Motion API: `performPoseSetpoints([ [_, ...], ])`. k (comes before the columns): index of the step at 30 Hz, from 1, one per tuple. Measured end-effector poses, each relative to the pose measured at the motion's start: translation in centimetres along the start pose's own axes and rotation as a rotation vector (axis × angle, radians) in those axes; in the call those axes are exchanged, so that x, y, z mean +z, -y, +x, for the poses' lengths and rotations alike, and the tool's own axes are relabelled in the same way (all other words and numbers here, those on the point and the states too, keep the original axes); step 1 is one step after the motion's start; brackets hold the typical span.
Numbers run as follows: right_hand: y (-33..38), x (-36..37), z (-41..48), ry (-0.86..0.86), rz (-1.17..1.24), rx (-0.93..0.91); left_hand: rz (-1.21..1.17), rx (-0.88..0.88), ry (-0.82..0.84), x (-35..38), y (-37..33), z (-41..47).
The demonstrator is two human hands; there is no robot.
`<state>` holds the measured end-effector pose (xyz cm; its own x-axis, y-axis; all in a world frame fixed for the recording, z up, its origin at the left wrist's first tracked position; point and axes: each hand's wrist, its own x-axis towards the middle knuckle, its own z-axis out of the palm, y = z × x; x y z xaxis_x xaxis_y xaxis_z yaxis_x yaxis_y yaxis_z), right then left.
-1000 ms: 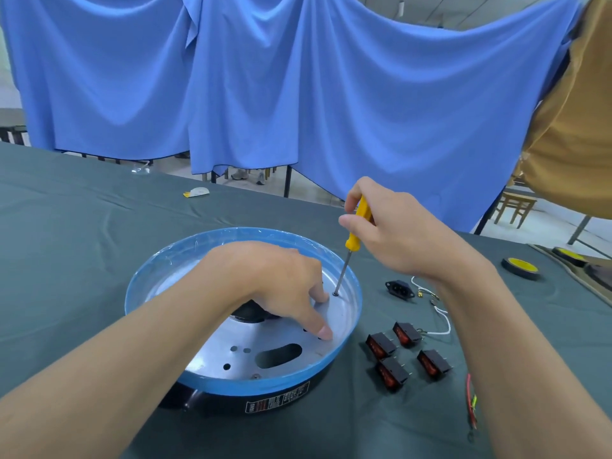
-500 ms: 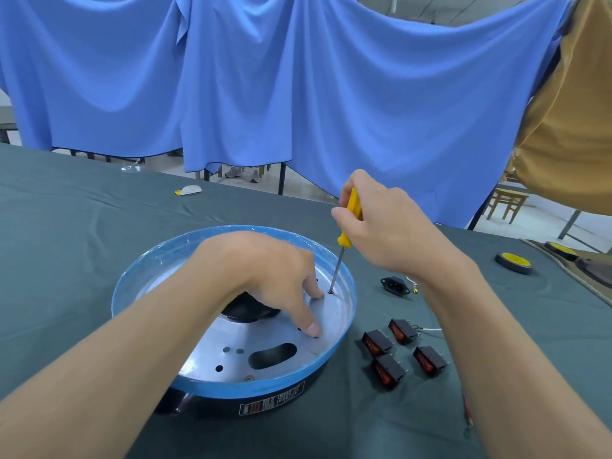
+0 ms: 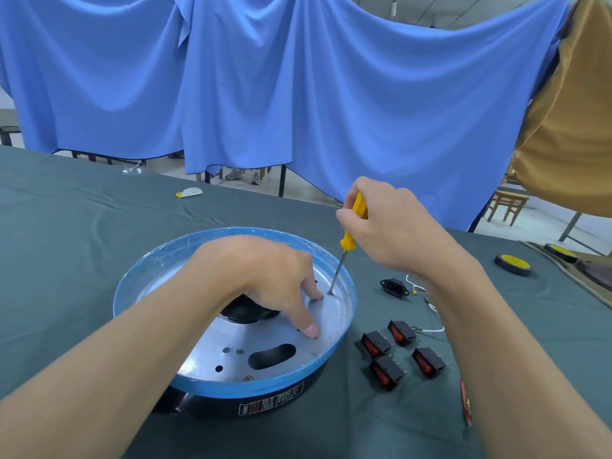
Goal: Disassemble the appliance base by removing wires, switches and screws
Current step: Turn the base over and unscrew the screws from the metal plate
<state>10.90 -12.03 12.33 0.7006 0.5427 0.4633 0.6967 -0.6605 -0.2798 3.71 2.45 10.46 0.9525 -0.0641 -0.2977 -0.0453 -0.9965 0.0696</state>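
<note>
Right forearm enters from the lower right, wrist raised above the far right edge of the work. Right hand [image 3: 394,230]: fingers curled tight round the handle of a yellow-handled screwdriver with a thin steel shaft [image 3: 347,240], which leans slightly to the right.

Shaft tip is set down on the silver metal plate [image 3: 331,318], close to its right rim. The screw under the tip is too small to make out.

Left forearm comes in from the lower left and crosses over the plate. Left hand [image 3: 265,273]: palm down, fingers spread, holding nothing. One fingertip [image 3: 317,294] presses the plate just beside the screwdriver tip; the thumb tip presses it nearer the camera.

The plate is the sunken floor of the round appliance base with blue rim and black body [image 3: 231,387], which sits on the worktop covered in dark green cloth [image 3: 66,260], centre of view.

Loose on the cloth just right of the base:
- four black rocker switches with red faces [image 3: 387,372], clustered
- a black power socket [image 3: 394,287], farther back
- a thin white wire [image 3: 430,330], beside the switches

Well apart, far right: a black and yellow tape roll [image 3: 513,265]. A blue cloth curtain [image 3: 298,94] hangs behind the worktop.
</note>
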Motion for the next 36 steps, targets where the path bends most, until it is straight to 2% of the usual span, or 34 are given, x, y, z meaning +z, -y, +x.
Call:
performPoseSetpoints([
  [7,-0.7,-1.9,-0.5,0.187,0.041,0.009,-0.004,0.004,0.007,0.1,0.2,0.1],
  [10,-0.5,-1.2,-0.1,0.081,0.035,0.064,0.002,0.003,-0.001,0.1,0.2,0.1],
  [12,-0.5,-0.5,0.0,-0.028,-0.042,0.107,0.010,0.003,-0.005,0.1,0.2,0.1],
  [14,-0.7,-0.1,0.1,-0.062,-0.102,0.095,0.011,0.008,-0.004,0.1,0.1,0.1],
  [20,-0.3,-1.3,-0.5,0.152,0.053,0.016,0.007,0.006,0.003,0.1,0.3,0.1],
  [22,-0.1,-1.3,-0.5,0.170,0.057,0.013,0.004,0.009,0.002,0.1,0.3,0.1],
  [29,0.1,0.0,-0.2,-0.076,-0.102,0.087,-0.008,0.008,-0.002,0.1,0.2,0.0],
  [36,0.4,-1.3,-0.5,0.155,0.031,-0.020,-0.012,0.004,0.003,0.1,0.2,0.1],
])
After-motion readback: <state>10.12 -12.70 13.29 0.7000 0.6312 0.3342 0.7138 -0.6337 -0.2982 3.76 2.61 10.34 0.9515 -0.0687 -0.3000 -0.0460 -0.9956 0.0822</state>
